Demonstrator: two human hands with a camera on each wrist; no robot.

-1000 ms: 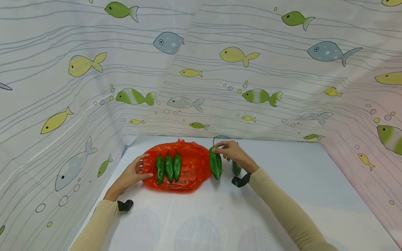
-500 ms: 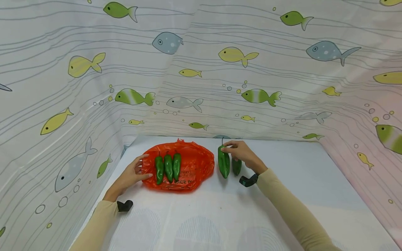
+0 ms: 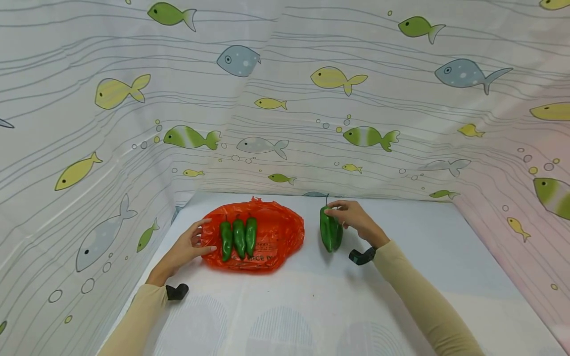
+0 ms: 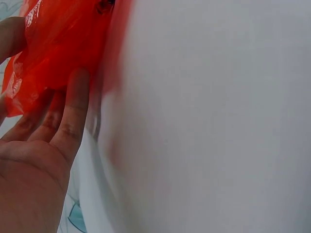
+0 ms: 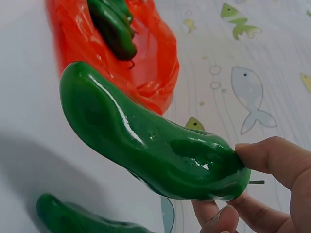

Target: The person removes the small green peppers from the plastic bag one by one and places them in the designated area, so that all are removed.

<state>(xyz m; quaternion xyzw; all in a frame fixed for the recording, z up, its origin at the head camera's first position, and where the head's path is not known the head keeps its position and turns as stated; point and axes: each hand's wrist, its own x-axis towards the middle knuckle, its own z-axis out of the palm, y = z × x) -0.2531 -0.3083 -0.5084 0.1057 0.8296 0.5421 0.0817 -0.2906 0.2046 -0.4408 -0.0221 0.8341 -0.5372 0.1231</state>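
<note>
A green pepper [image 3: 328, 230] hangs from my right hand [image 3: 361, 221], pinched between thumb and fingers near its stem end. In the right wrist view the held pepper [image 5: 150, 138] is long and glossy, raised above the table. Another green pepper [image 5: 82, 221] lies on the table below; in the head view the held one partly hides it. Three green peppers [image 3: 239, 238] lie side by side in a red plastic bag [image 3: 276, 237]. At the bag's left edge my left hand [image 3: 189, 248] holds the film, some fingers partly behind it in the left wrist view.
The white table [image 3: 285, 306] runs up to a fish-patterned sheet [image 3: 285, 123] hanging behind and on both sides. A black wrist device [image 3: 177, 291] sits at the left wrist, another device [image 3: 361, 256] at the right.
My right hand has moved to the right, carrying the pepper away from the bag's edge until it overlaps the pepper on the table. The left hand has stayed at the bag.
</note>
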